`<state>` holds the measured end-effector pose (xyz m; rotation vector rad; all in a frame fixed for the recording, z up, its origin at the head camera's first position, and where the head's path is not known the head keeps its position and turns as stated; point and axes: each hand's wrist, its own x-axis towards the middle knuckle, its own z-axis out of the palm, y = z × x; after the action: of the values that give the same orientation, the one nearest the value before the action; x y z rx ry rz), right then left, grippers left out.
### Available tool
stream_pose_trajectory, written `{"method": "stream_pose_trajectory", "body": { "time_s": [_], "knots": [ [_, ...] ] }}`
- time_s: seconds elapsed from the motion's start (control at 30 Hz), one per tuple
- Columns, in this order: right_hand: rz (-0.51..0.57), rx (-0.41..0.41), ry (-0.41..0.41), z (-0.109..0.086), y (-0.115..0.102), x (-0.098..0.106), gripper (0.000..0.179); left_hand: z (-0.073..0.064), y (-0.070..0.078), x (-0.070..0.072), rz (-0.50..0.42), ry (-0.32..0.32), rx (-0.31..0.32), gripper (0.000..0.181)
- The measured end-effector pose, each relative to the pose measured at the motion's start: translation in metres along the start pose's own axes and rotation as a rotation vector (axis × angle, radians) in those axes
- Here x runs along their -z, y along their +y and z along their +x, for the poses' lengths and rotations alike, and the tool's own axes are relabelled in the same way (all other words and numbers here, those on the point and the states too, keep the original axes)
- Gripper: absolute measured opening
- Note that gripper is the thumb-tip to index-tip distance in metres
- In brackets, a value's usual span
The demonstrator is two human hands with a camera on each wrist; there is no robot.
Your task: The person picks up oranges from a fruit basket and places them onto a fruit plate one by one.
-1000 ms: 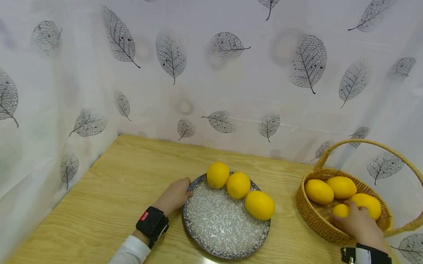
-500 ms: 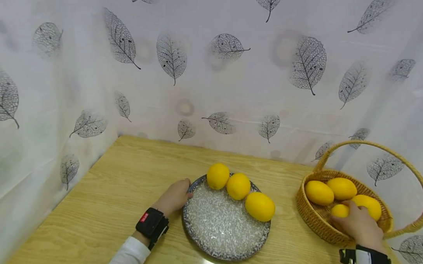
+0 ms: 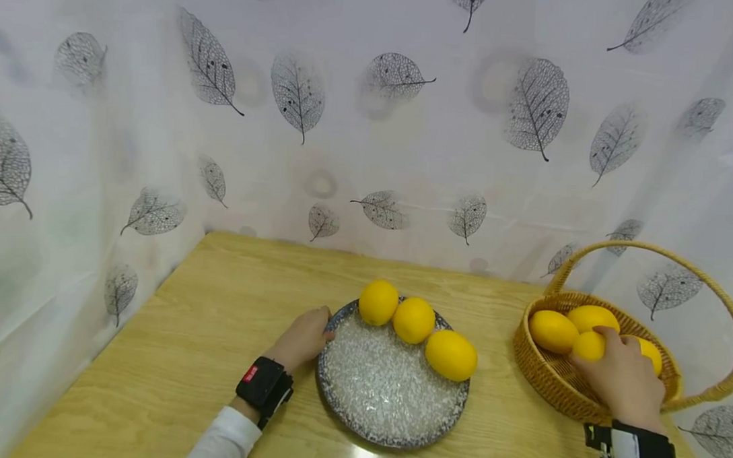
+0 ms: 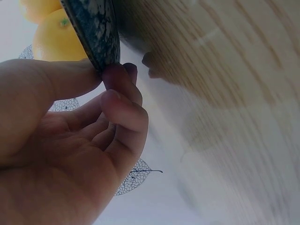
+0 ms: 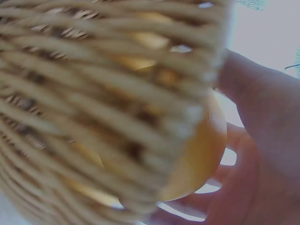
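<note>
- Left hand [image 3: 302, 338] is pinching the left rim of a speckled plate [image 3: 391, 398]; in the left wrist view the thumb is pressing the upper face while fingers are curling against the underside.
- Plate is lying flat on the worktop [image 3: 243, 285], between its left and right edges, well apart from the far-left corner.
- Three yellow fruits are sitting along the plate's far and right rim: a round fruit [image 3: 379, 302] at the far rim, a second round fruit [image 3: 414, 320] touching it, an oblong fruit [image 3: 451, 355] just beside, at the right.
- Right hand [image 3: 624, 379] is grasping a small yellow fruit [image 3: 589, 346], thumb and fingers curling round it; the right wrist view is showing it partly behind the weave.
- That fruit is sitting within the wicker basket [image 3: 532, 373], which is standing near the worktop's right edge, its handle [image 3: 635, 246] arching rightward.
- Also lying in the basket: an oval fruit [image 3: 553, 332] at the left, another oval fruit [image 3: 594, 318] at the far side, and a fruit [image 3: 650, 355] the right hand is partly hiding.
- Black wrist devices [image 3: 265, 387] are circling both wrists; a leaf-printed curtain [image 3: 406, 143] is hanging behind the worktop's far edge.
</note>
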<state>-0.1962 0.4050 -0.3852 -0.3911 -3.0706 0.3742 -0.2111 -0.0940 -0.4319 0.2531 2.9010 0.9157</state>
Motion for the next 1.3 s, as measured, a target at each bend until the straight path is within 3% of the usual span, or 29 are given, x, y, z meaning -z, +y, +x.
{"method": "stream_pose_trajectory", "body": {
  "time_s": [0.2,0.77,0.93,1.3],
  "knots": [
    [0.011,0.021,0.076,-0.007,-0.013,0.008,0.079,0.001,0.002,0.002,0.004,-0.005,0.009,0.016],
    [0.033,0.081,0.179,-0.021,-0.034,0.02,0.08,0.001,-0.001,-0.001,-0.002,0.001,0.009,0.015],
    [0.035,0.121,0.235,-0.025,-0.045,0.02,0.077,0.0,-0.001,-0.001,-0.004,-0.006,0.012,0.016],
    [0.061,0.191,0.266,-0.031,-0.077,0.012,0.073,-0.001,0.0,0.0,0.003,-0.009,0.024,0.019]
  ]
}}
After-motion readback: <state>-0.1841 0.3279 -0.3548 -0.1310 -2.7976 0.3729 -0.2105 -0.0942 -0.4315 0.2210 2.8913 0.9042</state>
